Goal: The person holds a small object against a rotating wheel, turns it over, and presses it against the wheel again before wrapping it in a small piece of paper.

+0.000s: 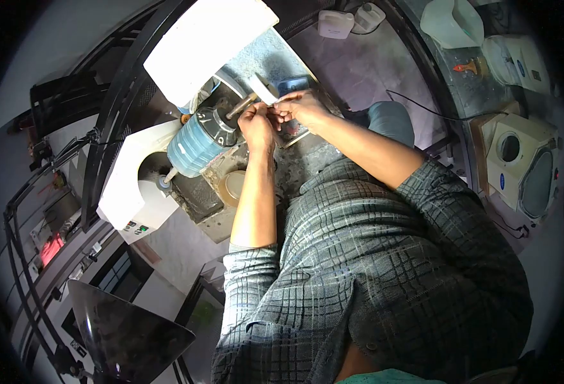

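Note:
A blue motor [195, 146] with a black end cap lies to the left of my hands. Its brownish shaft [240, 106] carries a white wheel [263, 89] at the end. My left hand [257, 125] is closed just below the wheel, beside the shaft. From the right, my right hand [302, 109] meets it, its fingers pinched together close to the wheel's lower edge. Whatever the fingertips of both hands grip is too small and covered to make out.
A white hood [208, 41] covers the wheel's far side, over a speckled tray [263, 57]. A round dish [233, 185] sits below the motor. White housing with buttons [138, 192] stands at left, a dark lamp-like shade [125, 333] at lower left, a cream machine [519, 160] at right.

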### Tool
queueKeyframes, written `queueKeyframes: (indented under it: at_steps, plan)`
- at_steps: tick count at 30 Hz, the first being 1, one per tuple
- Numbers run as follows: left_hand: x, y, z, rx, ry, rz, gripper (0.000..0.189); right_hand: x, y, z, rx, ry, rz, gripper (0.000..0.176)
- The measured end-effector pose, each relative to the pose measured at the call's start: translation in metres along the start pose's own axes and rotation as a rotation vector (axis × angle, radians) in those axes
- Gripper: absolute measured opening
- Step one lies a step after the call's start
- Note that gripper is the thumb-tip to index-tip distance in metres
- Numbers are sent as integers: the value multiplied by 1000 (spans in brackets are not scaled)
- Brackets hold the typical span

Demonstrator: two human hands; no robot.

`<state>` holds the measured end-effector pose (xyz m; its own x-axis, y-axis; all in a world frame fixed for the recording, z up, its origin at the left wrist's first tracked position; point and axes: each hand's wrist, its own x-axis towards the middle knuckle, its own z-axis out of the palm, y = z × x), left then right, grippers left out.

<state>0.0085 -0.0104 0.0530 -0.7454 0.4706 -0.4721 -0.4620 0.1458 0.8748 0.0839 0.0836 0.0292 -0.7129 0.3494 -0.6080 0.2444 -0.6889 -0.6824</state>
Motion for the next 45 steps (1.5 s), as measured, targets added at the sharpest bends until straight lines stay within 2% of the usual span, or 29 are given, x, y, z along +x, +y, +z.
queueKeyframes:
  at_steps: [8, 12, 14, 15, 18, 25, 27, 31, 35, 38, 40, 42, 45]
  plan:
    - [-2, 0, -2, 109, 5, 55, 21, 4, 8, 1, 26, 21, 23, 18]
    - [-4, 1, -2, 88, 12, 69, 21, -12, -5, 7, 18, 8, 1, 13]
    - [-4, -1, -5, 118, 18, 80, 20, -16, -10, 11, 101, 19, 52, 12]
    - [-3, 1, -3, 138, 7, 61, 19, -14, -11, 12, 19, 82, 59, 12]
    - [-3, 3, 1, 85, 30, 54, 23, -16, -15, 8, 60, 33, 78, 12]
    - [-2, 5, 0, 90, 39, 31, 22, -3, -3, 5, -21, 59, 75, 12]
    - [0, 1, 1, 83, 52, 38, 22, -3, -2, 3, 92, 3, 107, 12]
    - [-3, 4, 2, 83, 32, 47, 22, -4, -3, 5, 33, 22, 31, 13]
    - [0, -2, 1, 84, 46, 41, 24, 0, -1, 1, 123, -13, 64, 18]
    - [-5, 0, -2, 71, 58, 45, 22, -5, -3, 6, 73, -5, 46, 16]
    - [-15, -1, -8, 40, 5, 68, 18, -17, -7, 7, 45, -41, 56, 15]
    - [-25, -4, -11, 133, -34, 301, 16, -26, -12, 10, 79, -112, -36, 16]
    - [-21, -12, -7, 167, 26, 265, 17, -20, -10, 8, 33, -96, -52, 18]
